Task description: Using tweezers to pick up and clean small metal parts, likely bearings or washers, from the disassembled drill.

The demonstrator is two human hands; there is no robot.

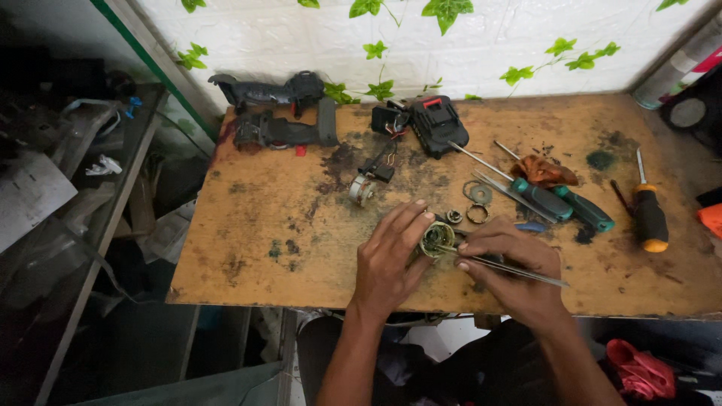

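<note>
My left hand [391,259] grips a small round metal gear housing [437,239] at the front middle of a stained wooden bench [286,240]. Its open end faces up. My right hand [511,267] holds thin metal tweezers [519,269] with their tips poked into the housing. Just behind the housing lie a small bearing [453,216], a metal ring [477,213] and a flat washer [477,193].
A small motor [362,189] with wires leads to a black battery pack [438,124]. Two dark drill shell halves [278,113] lie at the back left. Two green-handled screwdrivers [560,201], an orange-and-black one [649,218] and a brown rag [545,171] lie right. A cluttered shelf [68,173] stands left.
</note>
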